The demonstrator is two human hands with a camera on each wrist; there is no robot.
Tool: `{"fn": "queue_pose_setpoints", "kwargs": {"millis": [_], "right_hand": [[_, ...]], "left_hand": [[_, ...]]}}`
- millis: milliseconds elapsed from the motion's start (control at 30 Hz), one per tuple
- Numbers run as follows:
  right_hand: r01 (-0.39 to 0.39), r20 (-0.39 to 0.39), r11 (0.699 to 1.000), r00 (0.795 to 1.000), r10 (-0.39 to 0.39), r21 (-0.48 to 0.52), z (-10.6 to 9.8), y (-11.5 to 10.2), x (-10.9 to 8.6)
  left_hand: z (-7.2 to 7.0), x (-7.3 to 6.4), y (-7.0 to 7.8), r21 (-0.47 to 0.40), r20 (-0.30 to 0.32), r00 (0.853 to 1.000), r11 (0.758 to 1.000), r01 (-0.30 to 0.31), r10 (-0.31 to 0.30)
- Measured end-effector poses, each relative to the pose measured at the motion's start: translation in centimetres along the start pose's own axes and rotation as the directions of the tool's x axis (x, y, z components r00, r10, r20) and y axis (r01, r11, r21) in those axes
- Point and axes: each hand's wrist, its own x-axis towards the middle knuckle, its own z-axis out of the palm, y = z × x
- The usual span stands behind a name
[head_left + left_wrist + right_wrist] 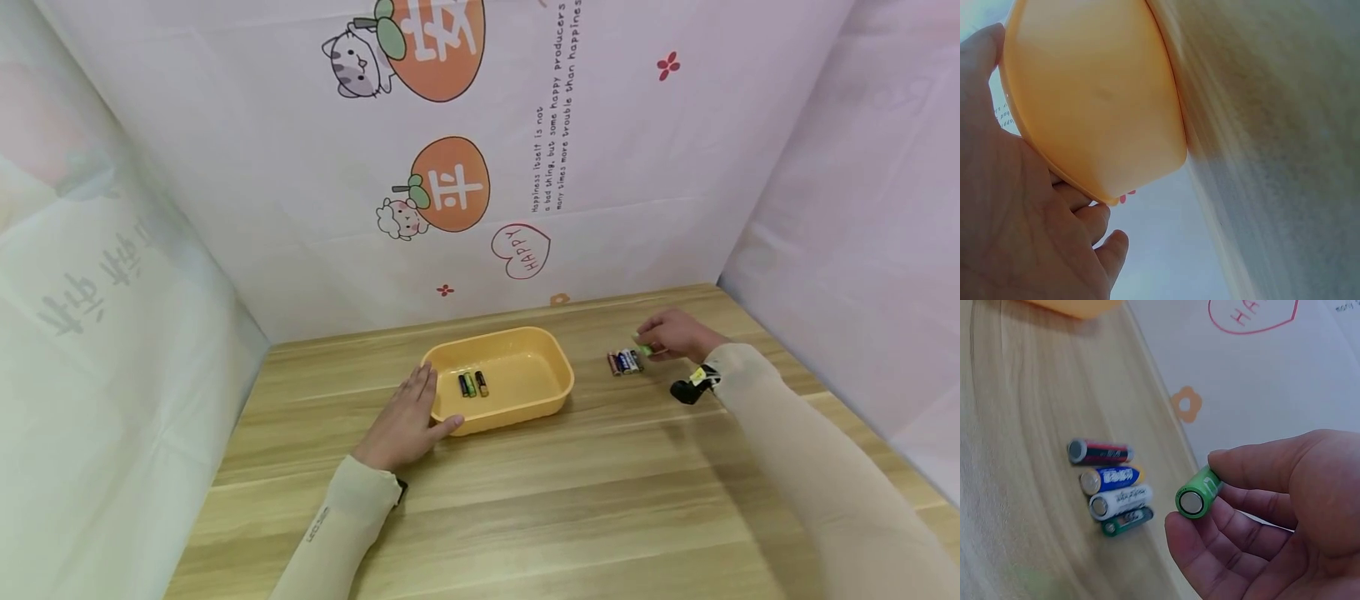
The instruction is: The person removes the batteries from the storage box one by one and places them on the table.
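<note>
My left hand (405, 421) rests on the left end of a yellow-orange plastic tray (517, 409), fingers extended along the rim and thumb at the near side. The left wrist view shows the palm against the tray's outer wall (1097, 94). Inside the tray lie three batteries (470, 384), side by side toward the left. My right hand (672, 333) pinches a green battery (1196, 497) between thumb and fingertips, off the table. Just left of it, several batteries lie in a row: a red-and-black one (1100, 452), a blue one (1112, 479), a white one (1121, 501) and a dark green one (1127, 521).
The wood-grain table (525, 508) carries everything. A white printed cloth (615, 208) rises behind its back edge, and more cloth hangs at the left (112, 333) and right (847, 250) sides.
</note>
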Motion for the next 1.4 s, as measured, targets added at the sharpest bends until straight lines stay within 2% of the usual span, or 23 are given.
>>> {"fn": "queue_pose_setpoints", "kwargs": {"millis": [167,333,533,733,1000,1233,1400], "right_hand": [[-0.009,-0.005,1.000,1.000,0.010,0.029,-0.1,1.2,0.5],[-0.017,0.011,0.999,1.000,0.016,0.034,-0.2,2.5,0.7],[-0.004,-0.007,1.000,1.000,0.004,0.000,0.1,3.0,1.1],[-0.034,-0.020,0.999,0.999,0.034,0.004,0.1,3.4,1.4],[-0.043,-0.028,0.997,0.999,0.041,-0.057,0.1,3.6,1.8],[-0.054,-0.067,0.991,0.997,0.046,-0.124,0.1,3.7,2.3],[-0.049,-0.066,0.988,0.997,0.040,-0.150,0.2,3.8,2.3]], "left_hand": [[-0.3,0.1,0.1,0.006,-0.008,1.000,1.000,0.000,0.000],[-0.3,-0.2,0.2,-0.006,0.019,1.000,1.000,0.003,-0.003],[-0.2,-0.5,0.3,-0.014,0.025,1.000,1.000,0.014,-0.014],[-0.3,-0.4,0.3,-0.019,0.021,1.000,1.000,0.011,-0.010],[-0.1,-0.3,0.3,-0.029,0.028,0.999,0.999,0.025,-0.024],[0.0,-0.1,0.1,-0.022,0.009,1.000,1.000,0.011,-0.010],[0.0,-0.1,0.1,-0.021,0.015,1.000,1.000,0.004,-0.004]]}}
